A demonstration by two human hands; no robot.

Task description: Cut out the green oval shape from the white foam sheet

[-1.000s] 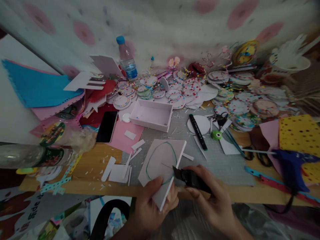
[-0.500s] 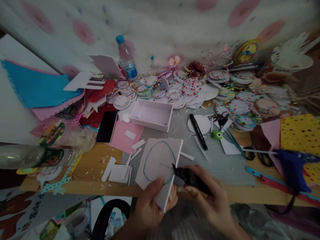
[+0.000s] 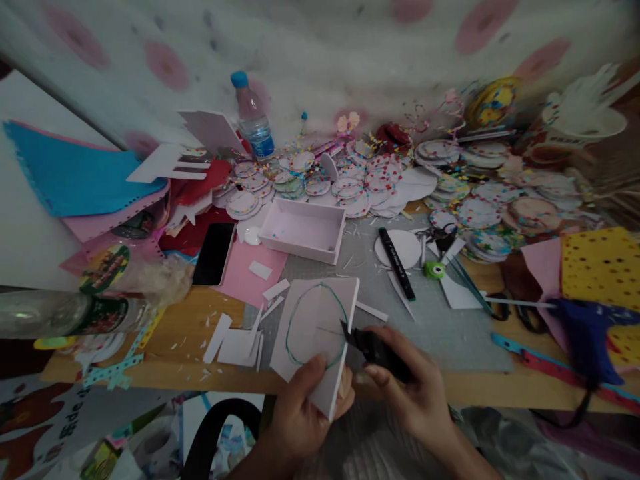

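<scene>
My left hand (image 3: 307,407) grips the lower part of a white foam board (image 3: 313,300), thumb on its face and fingers behind. A green circle is drawn on the board, which is held tilted over the table's front edge. In my right hand (image 3: 415,393) is a black utility knife (image 3: 380,353), its dark blade at the circle's right side by the board's right edge. A thin line, perhaps a cut, runs across the circle's middle to the blade. How deep the blade sits in the board cannot be told.
Behind the board is a white open box (image 3: 305,230) on a grey cutting mat (image 3: 440,340). A black marker (image 3: 397,263) lies across a white disc. Left are a phone (image 3: 214,253) and board scraps (image 3: 240,347); right, a blue glue gun (image 3: 583,333). Decorated discs (image 3: 350,187) line the back.
The board and the knife have shifted slightly left, with the board's right edge turned a little. Both hands keep their holds.
</scene>
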